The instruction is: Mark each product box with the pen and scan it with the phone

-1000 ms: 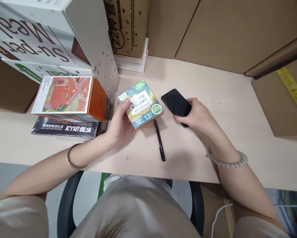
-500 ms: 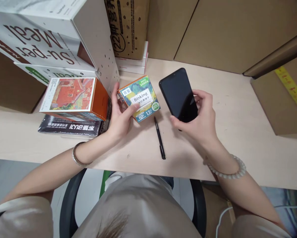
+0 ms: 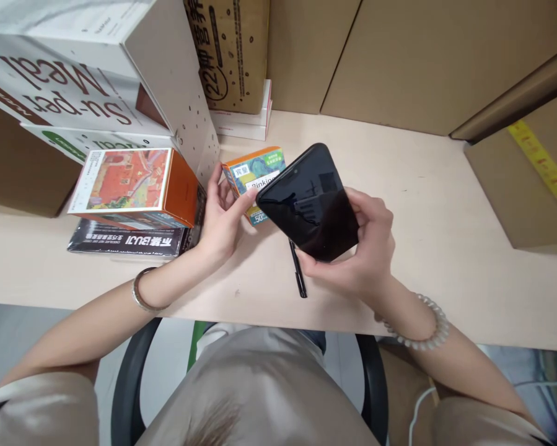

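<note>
My left hand is closed around the left side of a small biscuit box with a blue-green painted front and orange edges. In my right hand is a black smartphone with a dark screen showing reflections. The phone is tilted and covers the right and lower part of the biscuit box from view; I cannot tell whether the two touch. A black pen lies on the table below the phone, its upper end hidden by phone and thumb.
An orange box with a red picture rests on a dark flat box at left. Behind them stand large white cartons and a brown printed bag. Cardboard lines the back; a taped carton stands at right on the table.
My right hand has brought the phone left and turned it, so it now overlaps the biscuit box. The left hand still holds the box in nearly the same place.
</note>
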`<state>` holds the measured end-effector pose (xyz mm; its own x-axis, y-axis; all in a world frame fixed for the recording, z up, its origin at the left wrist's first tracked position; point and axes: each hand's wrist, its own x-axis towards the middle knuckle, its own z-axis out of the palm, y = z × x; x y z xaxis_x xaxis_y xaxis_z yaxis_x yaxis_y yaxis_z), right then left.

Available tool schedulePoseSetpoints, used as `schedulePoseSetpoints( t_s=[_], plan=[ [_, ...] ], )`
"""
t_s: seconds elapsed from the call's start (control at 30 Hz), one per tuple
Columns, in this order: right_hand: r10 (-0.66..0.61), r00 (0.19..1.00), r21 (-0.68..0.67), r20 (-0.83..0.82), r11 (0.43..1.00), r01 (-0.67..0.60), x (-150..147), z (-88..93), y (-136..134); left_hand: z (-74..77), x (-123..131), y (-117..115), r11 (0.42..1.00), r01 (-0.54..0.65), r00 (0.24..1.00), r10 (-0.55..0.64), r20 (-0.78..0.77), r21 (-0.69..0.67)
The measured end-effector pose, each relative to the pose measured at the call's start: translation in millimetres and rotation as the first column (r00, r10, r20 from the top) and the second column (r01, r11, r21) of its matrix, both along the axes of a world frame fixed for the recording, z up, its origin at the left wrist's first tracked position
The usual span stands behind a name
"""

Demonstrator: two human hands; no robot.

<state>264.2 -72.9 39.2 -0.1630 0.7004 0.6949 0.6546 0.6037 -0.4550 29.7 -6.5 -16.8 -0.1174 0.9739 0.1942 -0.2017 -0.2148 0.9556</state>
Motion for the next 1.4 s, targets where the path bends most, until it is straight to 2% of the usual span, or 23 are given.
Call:
schedulePoseSetpoints(
  t_s=[0.13,0.2,0.33,0.43,0.6,0.83,1.1,1.4],
  plan=[
    [0.023,1.000,0.143,0.017,0.989,-0.025,-2,-0.3,-1,-3.6,-1,3,1.000,-0.017,0.999,0.017,0.036,0.011],
    [0.004,0.999,0.174,0.044,0.985,-0.012,-3,0.7,-2,-1.3,0,2,0.999,-0.032,0.998,0.032,0.050,0.015],
    [0.014,0.998,0.178,0.058,0.984,-0.024,-2,2.5,-5,10.3,4,-3,0.997,-0.075,0.994,0.076,0.072,-0.012],
    [0.041,0.998,0.132,0.044,0.990,-0.046,0,2.9,-7,16.6,6,-8,0.997,-0.072,0.994,0.073,0.086,-0.015],
    [0.002,0.999,0.141,0.032,0.990,-0.007,-1,5.4,-9,18.1,6,-7,0.999,-0.029,0.991,0.032,0.130,-0.027],
    [-0.035,0.999,0.075,0.026,0.997,0.033,-7,6.9,-13,20.1,8,-6,1.000,-0.002,0.992,0.002,0.130,-0.003],
    [-0.124,0.992,0.053,0.005,0.991,0.124,-15,8.0,-17,14.8,4,-5,0.999,0.049,0.996,-0.049,0.078,0.008],
    [-0.085,0.994,0.083,-0.073,0.992,0.091,-11,6.0,-9,0.7,-4,-2,0.987,0.145,0.989,-0.146,0.009,0.075]
  ],
)
